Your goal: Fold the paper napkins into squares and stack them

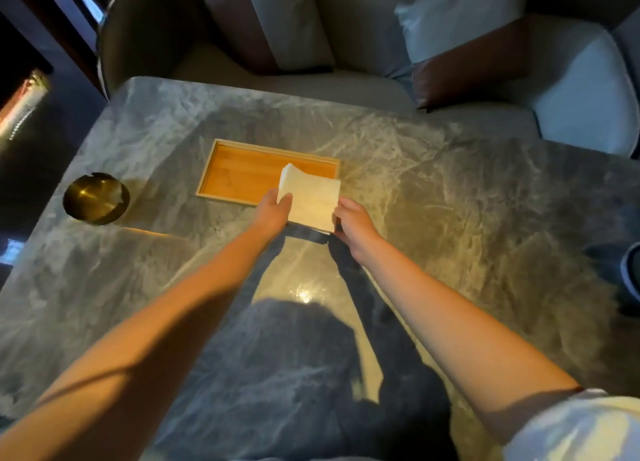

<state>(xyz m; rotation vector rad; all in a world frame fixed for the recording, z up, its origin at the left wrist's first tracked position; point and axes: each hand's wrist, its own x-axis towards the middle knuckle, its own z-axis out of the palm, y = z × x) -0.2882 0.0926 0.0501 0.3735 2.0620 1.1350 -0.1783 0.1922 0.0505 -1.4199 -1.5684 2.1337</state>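
tray [239, 170] near corner hidden by napkin stack [311, 199], fingertips hidden underneath

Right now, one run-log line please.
left hand: grips napkin stack | right hand: grips same stack | stack: over tray's near-right corner

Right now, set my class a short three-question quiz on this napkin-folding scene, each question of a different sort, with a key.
1. True or false: both hands grip the stack of paper napkins.
2. The wooden tray holds: A) cups B) folded squares C) nothing visible.
3. Fill in: the brass ashtray sits to the tray's ____.

Key
1. True: left hand and right hand each hold a side, lifting it over the tray's near right corner.
2. C.
3. Left, on the marble table.
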